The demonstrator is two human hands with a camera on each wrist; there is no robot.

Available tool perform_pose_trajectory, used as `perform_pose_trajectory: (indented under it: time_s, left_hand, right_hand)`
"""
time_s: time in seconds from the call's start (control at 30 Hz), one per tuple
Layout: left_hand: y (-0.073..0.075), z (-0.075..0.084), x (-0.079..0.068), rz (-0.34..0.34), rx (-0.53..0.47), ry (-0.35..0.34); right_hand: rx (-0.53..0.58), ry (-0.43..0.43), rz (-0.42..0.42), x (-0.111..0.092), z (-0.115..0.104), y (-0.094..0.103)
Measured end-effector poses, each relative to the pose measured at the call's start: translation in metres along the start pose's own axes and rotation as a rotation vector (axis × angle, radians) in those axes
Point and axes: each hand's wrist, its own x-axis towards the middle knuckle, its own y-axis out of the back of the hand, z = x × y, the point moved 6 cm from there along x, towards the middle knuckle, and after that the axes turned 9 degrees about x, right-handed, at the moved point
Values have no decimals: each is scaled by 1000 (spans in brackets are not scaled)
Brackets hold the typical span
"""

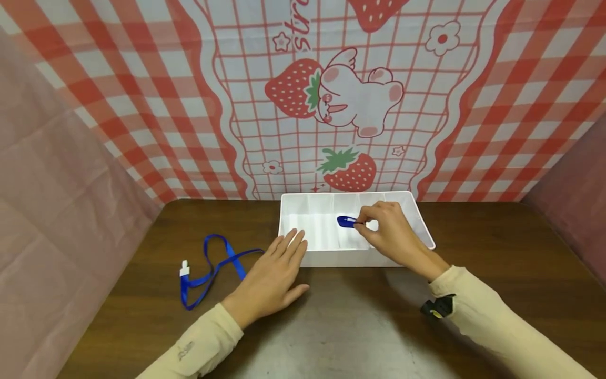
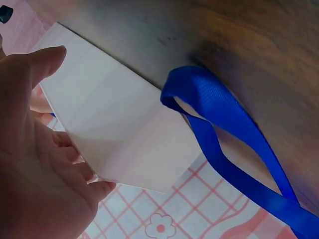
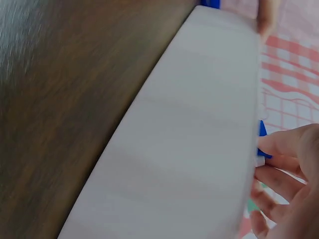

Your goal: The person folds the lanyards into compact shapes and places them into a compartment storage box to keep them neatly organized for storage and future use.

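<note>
Right hand [image 1: 395,231] pinches a folded blue lanyard [image 1: 346,222] over the middle of the divided white tray [image 1: 350,258], straight-fingered left hand [image 1: 274,276] at its near-left rim; tight folds should best prevent unravelling.

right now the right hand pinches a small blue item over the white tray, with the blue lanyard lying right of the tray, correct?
Wrong side: the head view shows the blue lanyard lying left of the white tray. The right hand does pinch a small blue item over the tray.
</note>
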Motion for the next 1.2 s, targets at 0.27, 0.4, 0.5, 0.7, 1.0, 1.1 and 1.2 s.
perform_pose_trajectory:
  time_s: [0.27,0.4,0.5,0.7,1.0,1.1,1.2]
  left_hand:
    - [-3,3,2,-31,26,9]
    - [-3,3,3,-24,25,16]
    - [-3,3,3,-18,20,24]
    - [-5,4,4,-21,21,33]
    - [-4,6,5,-38,26,39]
    - [-4,5,4,-48,34,45]
    - [-6,5,4,-52,33,47]
  right_hand:
    - [-31,3,-87,13,12,-19]
    - [-20,-48,-193,21,19,-29]
    - [-46,-96,-270,25,24,-37]
    - [-155,-167,-452,24,26,-54]
    - [-125,-108,-591,26,2,-44]
    - [-112,-68,-522,26,-8,-33]
    - [-108,-73,-458,21,-13,-23]
